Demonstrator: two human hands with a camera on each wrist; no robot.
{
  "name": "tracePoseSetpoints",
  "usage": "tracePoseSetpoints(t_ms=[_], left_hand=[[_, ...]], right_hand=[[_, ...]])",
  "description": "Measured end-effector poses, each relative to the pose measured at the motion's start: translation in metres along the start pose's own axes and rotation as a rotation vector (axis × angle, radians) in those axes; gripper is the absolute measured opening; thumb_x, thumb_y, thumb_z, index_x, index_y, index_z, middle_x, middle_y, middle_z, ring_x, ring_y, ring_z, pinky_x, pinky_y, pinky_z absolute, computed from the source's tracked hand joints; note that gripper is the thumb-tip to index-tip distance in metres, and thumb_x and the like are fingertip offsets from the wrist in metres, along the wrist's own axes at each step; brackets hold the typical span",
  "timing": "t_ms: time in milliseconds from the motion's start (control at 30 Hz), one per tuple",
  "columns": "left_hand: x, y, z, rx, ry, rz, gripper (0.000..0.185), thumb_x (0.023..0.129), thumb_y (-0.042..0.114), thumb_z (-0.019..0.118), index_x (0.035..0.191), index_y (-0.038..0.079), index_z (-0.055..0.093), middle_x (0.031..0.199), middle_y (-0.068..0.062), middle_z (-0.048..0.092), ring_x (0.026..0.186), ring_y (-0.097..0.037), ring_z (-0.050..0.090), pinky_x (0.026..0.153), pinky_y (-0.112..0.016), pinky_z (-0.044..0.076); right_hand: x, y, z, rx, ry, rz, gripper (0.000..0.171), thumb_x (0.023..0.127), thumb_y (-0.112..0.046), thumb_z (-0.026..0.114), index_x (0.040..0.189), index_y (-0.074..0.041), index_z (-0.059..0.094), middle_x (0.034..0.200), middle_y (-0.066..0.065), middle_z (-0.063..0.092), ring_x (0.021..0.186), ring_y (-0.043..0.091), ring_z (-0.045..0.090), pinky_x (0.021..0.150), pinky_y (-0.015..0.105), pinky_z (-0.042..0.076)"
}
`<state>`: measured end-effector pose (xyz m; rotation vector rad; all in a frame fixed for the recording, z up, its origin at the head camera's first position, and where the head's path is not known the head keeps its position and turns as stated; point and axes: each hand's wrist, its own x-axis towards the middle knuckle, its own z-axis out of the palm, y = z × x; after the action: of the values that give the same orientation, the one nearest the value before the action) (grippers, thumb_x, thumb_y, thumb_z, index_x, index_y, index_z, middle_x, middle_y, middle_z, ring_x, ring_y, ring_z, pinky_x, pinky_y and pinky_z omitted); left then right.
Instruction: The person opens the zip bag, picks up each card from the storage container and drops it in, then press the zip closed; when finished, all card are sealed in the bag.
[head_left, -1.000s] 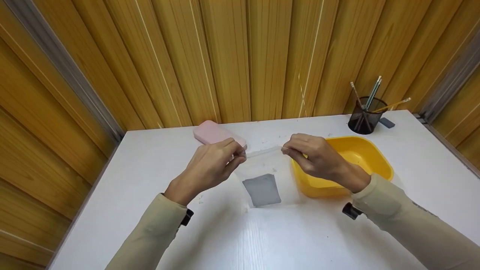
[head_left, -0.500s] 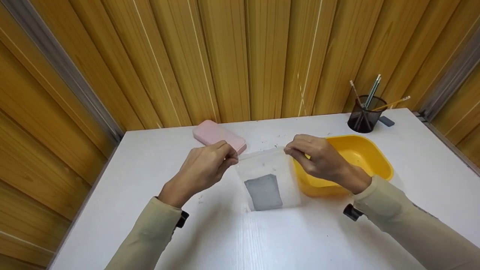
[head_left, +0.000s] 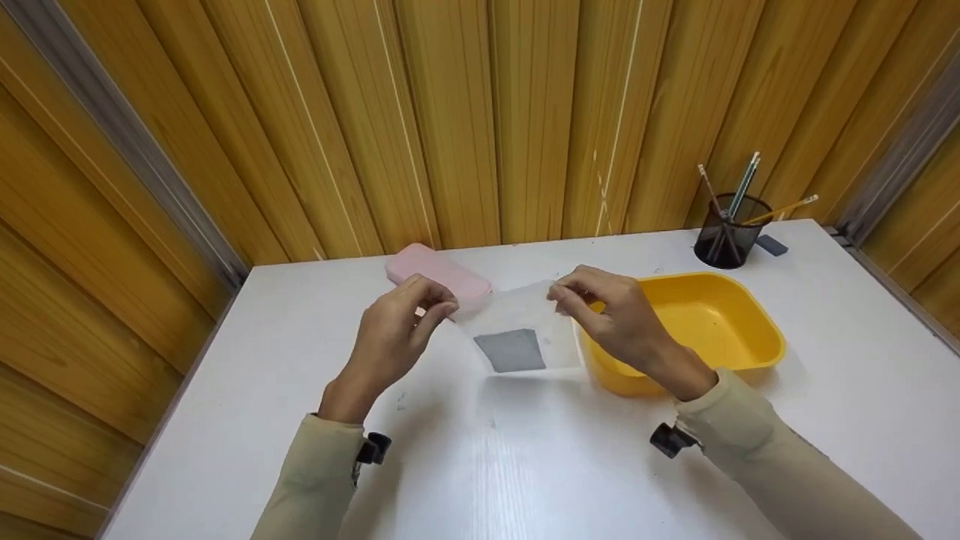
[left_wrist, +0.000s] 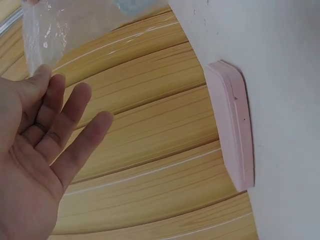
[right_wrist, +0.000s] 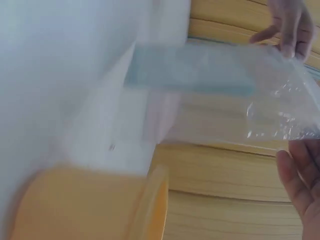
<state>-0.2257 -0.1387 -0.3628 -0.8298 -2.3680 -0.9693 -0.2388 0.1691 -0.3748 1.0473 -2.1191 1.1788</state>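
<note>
A clear plastic bag point(head_left: 517, 309) hangs between my hands above the table. Inside it lies a flat, roughly square grey piece point(head_left: 511, 351), which looks pale blue-green in the right wrist view point(right_wrist: 195, 70). My left hand point(head_left: 390, 337) pinches one upper corner of the bag between thumb and index finger; the left wrist view shows its other fingers point(left_wrist: 82, 142) spread loosely. The opposite upper corner is pinched by my right hand point(head_left: 619, 322), in front of the yellow tub. Whether the bag's mouth is sealed, I cannot tell.
Behind the left hand lies a pink case point(head_left: 435, 271). A yellow tub point(head_left: 761, 322) stands at the right. Farther back are a black mesh cup point(head_left: 731, 240) holding pencils and a dark eraser-like block point(head_left: 772, 244). Wood-patterned panels point(head_left: 450, 112) border the white table point(head_left: 480, 480).
The left hand has moved left, and the right hand slightly left. Between them the bag is spread wider, and its lower edge has swung up off the table.
</note>
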Motion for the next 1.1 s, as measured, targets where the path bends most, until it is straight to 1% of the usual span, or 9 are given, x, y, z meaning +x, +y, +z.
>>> tracePoseSetpoints(t_ms=[100, 200, 367, 533, 633, 733, 833, 1000, 1100], left_hand=[[-0.005, -0.003, 0.006, -0.203, 0.071, -0.077, 0.016, 0.098, 0.010, 0.077, 0.112, 0.005, 0.070, 0.101, -0.002, 0.074, 0.091, -0.018, 0.071, 0.072, -0.031, 0.063], [-0.009, -0.006, 0.016, -0.316, 0.105, -0.133, 0.024, 0.096, 0.010, 0.079, 0.118, 0.004, 0.070, 0.106, -0.004, 0.075, 0.095, -0.021, 0.073, 0.075, -0.034, 0.064], [-0.016, -0.009, 0.030, -0.340, 0.102, -0.213, 0.019, 0.095, 0.011, 0.081, 0.113, 0.007, 0.076, 0.106, -0.003, 0.076, 0.095, -0.020, 0.072, 0.079, -0.032, 0.063], [-0.020, -0.013, 0.039, -0.410, 0.083, -0.280, 0.012, 0.096, 0.009, 0.079, 0.108, 0.006, 0.079, 0.097, -0.002, 0.076, 0.086, -0.020, 0.071, 0.077, -0.031, 0.063], [-0.021, -0.015, 0.042, -0.444, 0.075, -0.310, 0.010, 0.097, 0.007, 0.078, 0.106, 0.004, 0.079, 0.096, -0.005, 0.076, 0.086, -0.021, 0.072, 0.076, -0.031, 0.064], [-0.021, -0.018, 0.044, -0.479, 0.098, -0.342, 0.009, 0.097, 0.005, 0.077, 0.105, 0.002, 0.078, 0.096, -0.008, 0.076, 0.085, -0.024, 0.073, 0.075, -0.032, 0.065], [-0.021, -0.021, 0.043, -0.515, 0.139, -0.387, 0.010, 0.097, 0.004, 0.076, 0.107, 0.001, 0.078, 0.097, -0.010, 0.076, 0.086, -0.026, 0.075, 0.075, -0.033, 0.065], [-0.022, -0.027, 0.043, -0.551, 0.170, -0.469, 0.012, 0.098, 0.003, 0.076, 0.109, -0.001, 0.076, 0.100, -0.012, 0.075, 0.087, -0.027, 0.076, 0.076, -0.034, 0.065], [-0.023, -0.031, 0.046, -0.561, 0.165, -0.507, 0.012, 0.097, 0.003, 0.076, 0.109, -0.001, 0.077, 0.098, -0.012, 0.075, 0.086, -0.026, 0.074, 0.075, -0.035, 0.065]], right_hand=[[0.001, -0.004, 0.007, 0.091, 0.042, 0.131, 0.009, 0.104, -0.002, 0.066, 0.100, -0.002, 0.074, 0.088, 0.000, 0.071, 0.074, 0.019, 0.066, 0.073, 0.021, 0.059], [0.001, -0.005, 0.011, 0.180, 0.081, 0.215, 0.012, 0.106, -0.002, 0.062, 0.102, 0.001, 0.072, 0.088, 0.003, 0.070, 0.075, 0.022, 0.065, 0.073, 0.024, 0.060], [0.003, -0.008, 0.020, 0.273, 0.135, 0.279, 0.015, 0.107, -0.002, 0.059, 0.106, 0.008, 0.070, 0.089, 0.009, 0.069, 0.076, 0.023, 0.066, 0.074, 0.026, 0.061], [0.004, -0.007, 0.028, 0.325, 0.227, 0.334, 0.014, 0.107, -0.004, 0.061, 0.105, 0.005, 0.071, 0.086, 0.015, 0.068, 0.075, 0.021, 0.067, 0.073, 0.029, 0.062], [0.002, -0.004, 0.032, 0.358, 0.257, 0.379, 0.013, 0.107, -0.004, 0.062, 0.107, 0.004, 0.072, 0.086, 0.016, 0.068, 0.076, 0.021, 0.068, 0.072, 0.031, 0.063], [0.000, -0.001, 0.034, 0.392, 0.236, 0.422, 0.016, 0.108, -0.005, 0.061, 0.114, 0.004, 0.072, 0.090, 0.017, 0.070, 0.080, 0.023, 0.070, 0.074, 0.033, 0.064], [-0.002, 0.001, 0.036, 0.400, 0.183, 0.460, 0.019, 0.107, -0.006, 0.062, 0.121, 0.005, 0.070, 0.096, 0.016, 0.073, 0.085, 0.028, 0.072, 0.077, 0.035, 0.064], [-0.004, 0.002, 0.042, 0.294, 0.084, 0.512, 0.025, 0.100, -0.004, 0.073, 0.123, 0.004, 0.069, 0.099, 0.012, 0.075, 0.086, 0.029, 0.073, 0.077, 0.032, 0.064], [-0.006, 0.004, 0.047, 0.234, 0.068, 0.522, 0.026, 0.097, 0.000, 0.076, 0.122, 0.004, 0.070, 0.096, 0.013, 0.075, 0.082, 0.030, 0.074, 0.073, 0.031, 0.064]])
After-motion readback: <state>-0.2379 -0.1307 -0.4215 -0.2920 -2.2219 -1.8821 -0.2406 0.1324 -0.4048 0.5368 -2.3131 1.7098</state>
